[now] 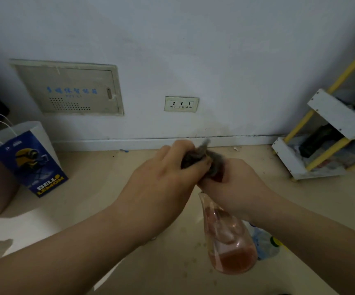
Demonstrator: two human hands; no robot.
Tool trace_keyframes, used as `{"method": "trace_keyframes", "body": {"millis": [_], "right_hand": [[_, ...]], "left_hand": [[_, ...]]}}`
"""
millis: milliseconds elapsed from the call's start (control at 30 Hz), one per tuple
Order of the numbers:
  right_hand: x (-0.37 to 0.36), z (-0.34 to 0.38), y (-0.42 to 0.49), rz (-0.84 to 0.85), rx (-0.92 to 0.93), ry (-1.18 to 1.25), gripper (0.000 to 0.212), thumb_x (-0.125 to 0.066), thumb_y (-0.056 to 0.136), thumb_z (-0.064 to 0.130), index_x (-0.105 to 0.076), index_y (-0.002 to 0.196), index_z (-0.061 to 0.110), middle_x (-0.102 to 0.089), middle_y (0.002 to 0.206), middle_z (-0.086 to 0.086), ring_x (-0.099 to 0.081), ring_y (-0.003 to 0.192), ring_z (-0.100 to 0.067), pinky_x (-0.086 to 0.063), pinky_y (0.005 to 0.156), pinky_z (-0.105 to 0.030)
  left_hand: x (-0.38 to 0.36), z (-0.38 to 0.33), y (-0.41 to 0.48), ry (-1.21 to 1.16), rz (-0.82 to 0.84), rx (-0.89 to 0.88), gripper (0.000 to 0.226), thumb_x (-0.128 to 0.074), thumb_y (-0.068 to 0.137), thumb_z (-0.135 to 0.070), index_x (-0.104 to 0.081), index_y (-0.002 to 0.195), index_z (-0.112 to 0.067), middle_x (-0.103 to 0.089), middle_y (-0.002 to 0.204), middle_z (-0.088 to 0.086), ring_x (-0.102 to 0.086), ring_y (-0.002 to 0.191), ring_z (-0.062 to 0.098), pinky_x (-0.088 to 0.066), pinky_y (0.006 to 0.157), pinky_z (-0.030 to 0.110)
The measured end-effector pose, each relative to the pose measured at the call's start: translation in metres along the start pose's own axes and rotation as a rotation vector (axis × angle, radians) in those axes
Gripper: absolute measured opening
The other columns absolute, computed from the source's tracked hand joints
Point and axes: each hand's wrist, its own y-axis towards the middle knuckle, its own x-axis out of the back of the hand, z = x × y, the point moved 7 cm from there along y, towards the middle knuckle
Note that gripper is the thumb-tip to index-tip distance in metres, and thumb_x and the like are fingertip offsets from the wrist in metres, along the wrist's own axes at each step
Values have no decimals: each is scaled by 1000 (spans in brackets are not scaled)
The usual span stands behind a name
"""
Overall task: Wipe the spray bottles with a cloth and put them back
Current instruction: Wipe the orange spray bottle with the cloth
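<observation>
Now: wiping the head of the spray bottle (229, 241), by my reading.
Left hand (163, 171): fingers curled round the grey cloth (202, 152), pressing it over the bottle's top.
Right hand (234, 184): wrapped round the bottle's neck, holding it in the air above the floor (108, 177).
Bottle: clear, tilted, orange liquid pooled at its base; the head is hidden under the cloth, so the trigger probably sits there.
Second bottle (264, 241): lying on the floor just under the right forearm.
Risk: squeezing the cloth on the hidden trigger could fire a spray; a neck-only hold could slip and drop the bottle onto the other.
</observation>
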Motion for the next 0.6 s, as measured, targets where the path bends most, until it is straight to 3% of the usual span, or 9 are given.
{"method": "trace_keyframes", "body": {"millis": [100, 200, 267, 367, 433, 500, 600], "right_hand": [[4, 6, 0, -31, 32, -61, 42, -65, 92, 18, -49, 54, 13, -39, 42, 6, -34, 41, -6, -27, 44, -19], [28, 3, 4, -172, 18, -99, 48, -64, 93, 30, -43, 54, 13, -29, 42, 5, -27, 40, -10, -24, 42, -21], [46, -3, 6, -252, -12, -37, 45, -64, 93, 33, -46, 57, 13, -29, 43, 4, -27, 38, -10, -26, 40, -21], [51, 0, 0, -236, 40, -54, 47, -65, 95, 33, -46, 56, 14, -32, 43, 4, -30, 38, -10, -26, 39, -16], [44, -2, -4, -188, 38, -70, 52, -64, 96, 33, -41, 53, 15, -31, 40, 8, -29, 37, -7, -25, 39, -14], [33, -8, -5, -130, 17, -70, 52, -63, 97, 35, -47, 55, 10, -33, 40, 9, -31, 37, -7, -25, 39, -13], [19, -10, -5, -73, 18, -144, 39, -62, 97, 41, -62, 72, 10, -45, 50, 7, -38, 41, -6, -30, 43, -15]], "left_hand": [[-8, 7, 1, 88, 45, 8, 41, -56, 95, -21, -62, 136, -24, -53, 123, 12, -54, 86, 29, -50, 51, 37], [-17, 21, -2, 119, 118, 28, 38, -58, 95, -21, -62, 133, -23, -51, 114, 9, -48, 83, 24, -51, 52, 38], [-29, 42, -13, 120, 187, 145, 30, -54, 98, -25, -63, 126, -25, -47, 110, 3, -45, 80, 20, -50, 55, 36], [-27, 72, -21, -78, 82, 376, 30, -49, 103, -31, -68, 126, -28, -48, 108, -2, -52, 74, 16, -51, 65, 31], [-17, 79, -17, -217, -32, 470, 32, -53, 103, -28, -68, 131, -25, -49, 106, -5, -54, 78, 7, -46, 67, 19], [-2, 73, -10, -272, -128, 451, 36, -52, 102, -30, -66, 134, -21, -48, 109, -6, -54, 80, 3, -42, 67, 12], [19, 34, 1, -232, -151, 203, 38, -48, 103, -32, -63, 136, -20, -49, 120, -1, -52, 78, 5, -46, 64, 13]]}}
